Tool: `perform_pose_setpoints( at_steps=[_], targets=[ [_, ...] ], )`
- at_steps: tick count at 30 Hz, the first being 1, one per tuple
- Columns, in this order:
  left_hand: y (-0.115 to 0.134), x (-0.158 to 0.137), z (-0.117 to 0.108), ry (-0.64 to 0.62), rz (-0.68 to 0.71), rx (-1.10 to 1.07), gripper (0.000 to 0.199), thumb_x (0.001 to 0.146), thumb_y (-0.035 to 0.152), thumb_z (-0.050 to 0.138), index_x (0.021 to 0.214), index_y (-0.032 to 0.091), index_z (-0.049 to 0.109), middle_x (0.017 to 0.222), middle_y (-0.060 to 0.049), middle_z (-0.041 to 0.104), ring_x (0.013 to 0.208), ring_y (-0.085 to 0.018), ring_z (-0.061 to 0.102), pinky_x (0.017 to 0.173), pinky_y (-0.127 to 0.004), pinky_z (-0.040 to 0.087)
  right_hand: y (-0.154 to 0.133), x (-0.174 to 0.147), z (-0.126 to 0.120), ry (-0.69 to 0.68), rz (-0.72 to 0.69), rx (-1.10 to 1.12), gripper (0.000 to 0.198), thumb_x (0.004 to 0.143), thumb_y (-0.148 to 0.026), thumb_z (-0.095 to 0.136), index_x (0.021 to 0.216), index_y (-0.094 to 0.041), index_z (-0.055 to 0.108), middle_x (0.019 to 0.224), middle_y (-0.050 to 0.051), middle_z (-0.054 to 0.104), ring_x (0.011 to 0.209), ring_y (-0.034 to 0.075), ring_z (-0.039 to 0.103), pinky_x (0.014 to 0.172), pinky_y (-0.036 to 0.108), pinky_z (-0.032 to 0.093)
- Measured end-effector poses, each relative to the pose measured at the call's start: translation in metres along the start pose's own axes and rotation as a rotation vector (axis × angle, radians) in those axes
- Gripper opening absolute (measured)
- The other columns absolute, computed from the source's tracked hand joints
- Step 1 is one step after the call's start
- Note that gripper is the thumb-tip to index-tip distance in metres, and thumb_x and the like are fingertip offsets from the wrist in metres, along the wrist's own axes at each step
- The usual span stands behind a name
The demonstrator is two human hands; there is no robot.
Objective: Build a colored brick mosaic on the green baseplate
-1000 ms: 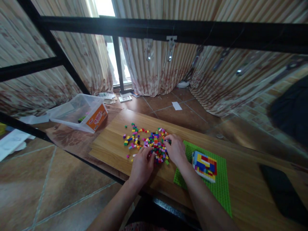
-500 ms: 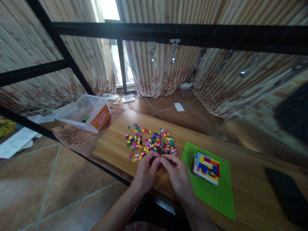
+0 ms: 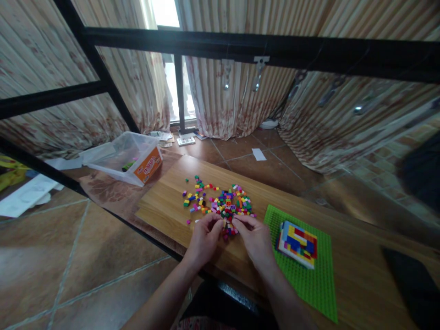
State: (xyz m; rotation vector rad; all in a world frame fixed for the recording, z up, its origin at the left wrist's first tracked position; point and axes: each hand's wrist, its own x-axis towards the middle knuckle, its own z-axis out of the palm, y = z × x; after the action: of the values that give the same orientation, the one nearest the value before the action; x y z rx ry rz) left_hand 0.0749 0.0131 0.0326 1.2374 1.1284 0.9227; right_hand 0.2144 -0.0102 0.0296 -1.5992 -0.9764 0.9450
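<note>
Over the near side of a pile of small coloured building bricks (image 3: 240, 201) are both my hands, a little apart. My left hand (image 3: 204, 238) is closed, thumb and forefinger pinched at the pile's edge; whatever lies between the tips is too small to name. My right hand (image 3: 257, 238) also pinches, thumb against forefinger, close above the bricks, and its contents cannot be made out. To its right a green baseplate (image 3: 325, 288) carries a low block built of bricks (image 3: 298, 243), with white, light blue, red, yellow and dark blue parts.
The wooden table (image 3: 172, 192) runs from left to right. A clear plastic box (image 3: 120, 151) with an orange label stands beyond its left end. A dark flat object (image 3: 409, 279) lies at the right. Black metal bars (image 3: 220, 43) cross in front of the curtains (image 3: 237, 105).
My hands, whose fingertips met earlier, have drawn apart, uncovering more bricks between them. The whole view has shifted slightly. The brick block stays on the baseplate.
</note>
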Motion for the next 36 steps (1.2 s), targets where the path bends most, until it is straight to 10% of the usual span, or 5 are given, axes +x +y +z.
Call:
perform_pose_setpoints(
  at_steps=[10,36],
  targets=[
    [-0.006,0.001,-0.002,0.089,0.3,0.649,0.019,0.09,0.02,0.048,0.088,0.02,0.067,0.09,-0.006,0.065,0.078,-0.017,0.062,0.07,-0.028,0.046,-0.007,0.058,-0.004,-0.062,-0.342,-0.677,0.025,0.085,-0.019,0.053,0.096,-0.024,0.075,0.095,0.006,0.068,0.081,0.019,0.062,0.077,0.032,0.046],
    [-0.005,0.002,-0.006,0.115,0.34,0.538,0.02,0.086,0.014,0.052,0.096,0.021,0.067,0.097,-0.006,0.065,0.089,-0.018,0.063,0.081,-0.031,0.05,-0.015,0.108,-0.005,-0.255,-0.546,-1.028,0.007,0.082,-0.026,0.067,0.086,-0.021,0.065,0.095,0.006,0.063,0.097,0.022,0.055,0.084,0.032,0.041]
  ],
)
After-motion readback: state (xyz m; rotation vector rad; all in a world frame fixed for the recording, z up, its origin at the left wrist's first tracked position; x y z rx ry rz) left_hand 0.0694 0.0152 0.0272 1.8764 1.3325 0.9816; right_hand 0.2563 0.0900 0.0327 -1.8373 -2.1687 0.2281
